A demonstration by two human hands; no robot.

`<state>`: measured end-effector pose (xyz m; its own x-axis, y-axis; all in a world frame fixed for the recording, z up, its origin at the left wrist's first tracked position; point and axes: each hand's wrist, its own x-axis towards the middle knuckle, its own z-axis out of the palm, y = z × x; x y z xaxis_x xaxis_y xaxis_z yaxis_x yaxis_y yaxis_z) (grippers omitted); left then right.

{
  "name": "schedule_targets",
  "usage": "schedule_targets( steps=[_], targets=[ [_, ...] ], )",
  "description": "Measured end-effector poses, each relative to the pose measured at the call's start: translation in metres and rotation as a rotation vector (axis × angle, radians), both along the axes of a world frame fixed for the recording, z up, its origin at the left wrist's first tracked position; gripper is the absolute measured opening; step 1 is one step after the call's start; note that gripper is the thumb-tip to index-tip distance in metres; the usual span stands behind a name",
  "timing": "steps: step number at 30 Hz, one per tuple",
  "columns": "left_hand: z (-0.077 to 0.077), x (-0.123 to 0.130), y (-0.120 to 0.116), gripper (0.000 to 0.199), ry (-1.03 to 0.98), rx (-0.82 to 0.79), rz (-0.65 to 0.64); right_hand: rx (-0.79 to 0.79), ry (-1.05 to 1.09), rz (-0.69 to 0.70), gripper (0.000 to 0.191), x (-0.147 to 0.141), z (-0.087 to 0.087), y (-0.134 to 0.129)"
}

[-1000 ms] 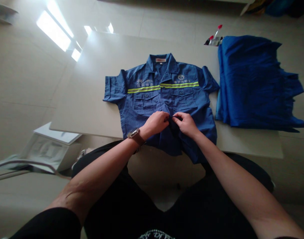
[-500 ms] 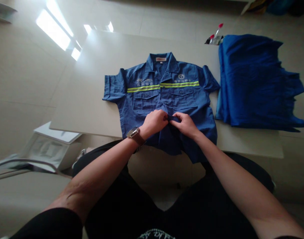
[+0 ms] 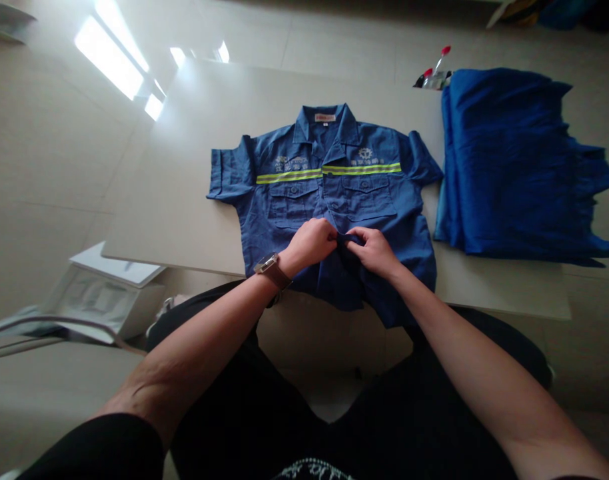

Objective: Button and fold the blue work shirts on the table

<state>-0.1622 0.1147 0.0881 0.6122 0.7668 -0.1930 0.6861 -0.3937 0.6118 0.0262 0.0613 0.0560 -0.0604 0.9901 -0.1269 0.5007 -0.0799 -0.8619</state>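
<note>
Blue short-sleeved work shirt (image 3: 364, 200) lies flat on pale table (image 3: 174, 180), lower hem hanging past near edge; left hand (image 3: 309, 245) and right hand (image 3: 374, 252) curled, pinching shirt's front opening together low on chest, whatever's under them hidden; folded blue garment (image 3: 514, 167) just beside shirt.

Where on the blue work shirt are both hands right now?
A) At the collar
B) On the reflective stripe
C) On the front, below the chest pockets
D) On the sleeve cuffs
C: the left hand and right hand hold the front of the blue work shirt, just below its chest pockets.
</note>
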Motion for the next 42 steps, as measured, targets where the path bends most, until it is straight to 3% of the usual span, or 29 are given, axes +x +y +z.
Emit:
schedule_targets(
  steps=[9, 23, 29, 35, 42],
  targets=[
    [0.003, 0.001, -0.002, 0.022, 0.025, 0.01, -0.069, 0.045, -0.093, -0.044, 0.01, -0.006, 0.001, -0.004],
    [0.002, 0.0, 0.0, 0.023, 0.015, 0.005, -0.137, 0.237, -0.267, -0.024, 0.006, -0.008, -0.005, -0.01],
    [-0.002, 0.003, -0.004, 0.025, -0.037, -0.168, -0.274, 0.292, -0.375, -0.192, 0.013, 0.008, -0.012, 0.002],
    [-0.009, 0.0, -0.001, 0.011, 0.02, -0.279, -0.327, 0.235, -0.174, -0.274, 0.018, 0.012, -0.002, 0.008],
    [0.0, -0.011, 0.013, 0.025, 0.073, -0.361, -0.215, 0.107, 0.062, -0.306, 0.012, 0.008, 0.017, 0.002]
  ],
)
